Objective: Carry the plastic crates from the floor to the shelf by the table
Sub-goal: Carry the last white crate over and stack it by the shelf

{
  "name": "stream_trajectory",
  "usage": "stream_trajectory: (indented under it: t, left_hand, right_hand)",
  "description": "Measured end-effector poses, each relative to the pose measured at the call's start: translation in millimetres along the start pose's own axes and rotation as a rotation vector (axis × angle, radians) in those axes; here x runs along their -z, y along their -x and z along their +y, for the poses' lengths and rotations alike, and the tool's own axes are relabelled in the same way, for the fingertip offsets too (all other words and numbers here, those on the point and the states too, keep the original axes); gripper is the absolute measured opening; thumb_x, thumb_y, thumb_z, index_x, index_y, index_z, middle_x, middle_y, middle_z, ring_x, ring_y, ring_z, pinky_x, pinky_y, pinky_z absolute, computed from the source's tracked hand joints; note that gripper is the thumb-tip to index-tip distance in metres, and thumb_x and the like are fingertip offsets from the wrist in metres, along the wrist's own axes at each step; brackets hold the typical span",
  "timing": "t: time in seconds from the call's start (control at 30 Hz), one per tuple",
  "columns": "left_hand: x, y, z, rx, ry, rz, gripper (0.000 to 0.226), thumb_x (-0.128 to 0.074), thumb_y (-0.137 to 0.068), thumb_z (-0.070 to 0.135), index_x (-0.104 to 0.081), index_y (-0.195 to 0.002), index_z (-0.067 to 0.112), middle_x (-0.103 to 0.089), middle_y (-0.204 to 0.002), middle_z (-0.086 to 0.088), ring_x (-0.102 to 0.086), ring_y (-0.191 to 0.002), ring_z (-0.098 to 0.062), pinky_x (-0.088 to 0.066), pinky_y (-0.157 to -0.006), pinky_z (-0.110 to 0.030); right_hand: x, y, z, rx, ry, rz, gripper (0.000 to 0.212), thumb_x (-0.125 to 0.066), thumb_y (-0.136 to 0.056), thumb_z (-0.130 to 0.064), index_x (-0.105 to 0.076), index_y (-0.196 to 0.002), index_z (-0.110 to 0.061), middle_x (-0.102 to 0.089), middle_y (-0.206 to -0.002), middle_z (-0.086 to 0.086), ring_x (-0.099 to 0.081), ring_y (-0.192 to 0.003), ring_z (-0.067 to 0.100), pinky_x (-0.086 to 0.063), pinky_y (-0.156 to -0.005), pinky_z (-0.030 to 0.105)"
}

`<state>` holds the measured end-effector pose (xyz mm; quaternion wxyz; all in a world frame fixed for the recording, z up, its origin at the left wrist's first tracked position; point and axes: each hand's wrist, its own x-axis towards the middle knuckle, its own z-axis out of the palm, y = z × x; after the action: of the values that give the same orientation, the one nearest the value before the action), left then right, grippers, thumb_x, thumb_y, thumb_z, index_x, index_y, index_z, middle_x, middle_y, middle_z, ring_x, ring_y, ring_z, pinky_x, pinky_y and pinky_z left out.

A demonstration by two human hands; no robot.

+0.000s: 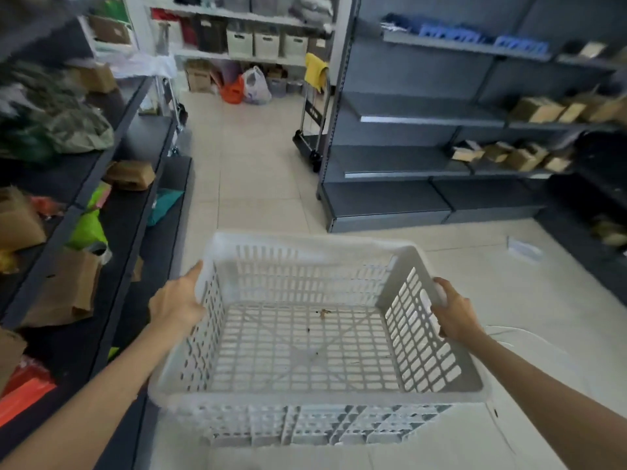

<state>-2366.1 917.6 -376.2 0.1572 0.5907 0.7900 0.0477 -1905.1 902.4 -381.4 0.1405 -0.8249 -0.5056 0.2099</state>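
crate [305, 334] was held above tiled floor [251, 184] | left hand [176, 300] clasped left rim | right hand [454, 310] clasped right rim | shelves [424, 113] flanked aisle

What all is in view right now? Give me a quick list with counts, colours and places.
crate: one, white, slatted, held up over the floor, centre
shelving units: several, dark grey, right and left of the aisle
cardboard boxes: several, brown, right shelves
storage bins: three, white, far shelf
hand truck: one, black, yellow cloth draped on it, aisle end
plastic bags: a few, orange and white, far floor
left hand: grips crate's left rim
right hand: grips crate's right rim
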Motion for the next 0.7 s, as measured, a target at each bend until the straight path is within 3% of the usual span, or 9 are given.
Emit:
stream_trajectory:
  t: [0.1, 0.2, 0.3, 0.43, 0.57, 0.7]
  left_hand:
    - [19.5, -9.9, 49.5, -0.131, 0.078, -0.001, 0.093, -0.064, -0.078, 0.004, -0.013, -0.149, 0.037, -0.067, -0.1, -0.012, -0.058, -0.073, -0.024, -0.045, -0.051, -0.027]
    - [37.3, -16.7, 109.1, -0.256, 0.096, -0.042, 0.099, -0.066, -0.074, 0.005, -0.012, -0.151, 0.034, -0.065, -0.115, -0.01, -0.064, -0.089, -0.028, -0.054, -0.068, -0.031]
    - [53.4, -19.7, 173.0, -0.374, 0.085, -0.062, 0.101, -0.068, -0.069, 0.002, -0.017, -0.15, 0.032, -0.065, -0.114, -0.013, -0.064, -0.098, -0.032, -0.048, -0.068, -0.029]
    - [64.0, -18.7, 264.8, -0.523, 0.043, -0.064, 0.094, -0.069, -0.063, 0.003, -0.031, -0.143, 0.032, -0.065, -0.112, -0.014, -0.063, -0.102, -0.035, -0.052, -0.079, -0.035]
    - [57.4, -7.9, 368.0, -0.687, 0.061, -0.086, 0.078, -0.067, -0.065, -0.003, -0.044, -0.133, 0.027, -0.066, -0.109, -0.01, -0.062, -0.099, -0.033, -0.052, -0.076, -0.036]
    - [34.2, 5.4, 482.4, -0.818, -0.006, -0.094, 0.074, -0.063, -0.067, 0.002, -0.045, -0.131, 0.034, -0.066, -0.107, -0.006, -0.062, -0.099, -0.031, -0.049, -0.071, -0.034]
  right_hand:
    - [52.3, 9.6, 21.7, -0.076, -0.054, 0.087, 0.055, -0.045, -0.085, -0.002, -0.041, -0.131, -0.031, -0.059, -0.083, 0.024, -0.056, -0.042, 0.031, -0.054, -0.039, 0.039]
    - [99.1, 17.3, 45.1, -0.153, -0.1, 0.157, 0.052, -0.047, -0.088, -0.002, -0.041, -0.132, -0.029, -0.056, -0.079, 0.021, -0.053, -0.042, 0.03, -0.049, -0.034, 0.032]
    - [144.1, 24.1, 70.7, -0.22, -0.128, 0.222, 0.05, -0.048, -0.089, -0.005, -0.041, -0.132, -0.03, -0.059, -0.089, 0.025, -0.057, -0.045, 0.034, -0.05, -0.035, 0.031]
    - [194.1, 37.8, 115.6, -0.328, -0.162, 0.307, 0.05, -0.047, -0.088, -0.008, -0.041, -0.131, -0.032, -0.063, -0.088, 0.021, -0.063, -0.05, 0.036, -0.052, -0.037, 0.032]
    - [238.6, 52.8, 172.9, -0.427, -0.195, 0.405, 0.053, -0.044, -0.087, -0.004, -0.043, -0.134, -0.028, -0.064, -0.087, 0.021, -0.063, -0.048, 0.032, -0.049, -0.034, 0.028]
    - [281.3, 57.2, 241.5, -0.539, -0.245, 0.473, 0.054, -0.042, -0.086, -0.002, -0.043, -0.134, -0.026, -0.062, -0.079, 0.016, -0.062, -0.044, 0.031, -0.055, -0.04, 0.036]
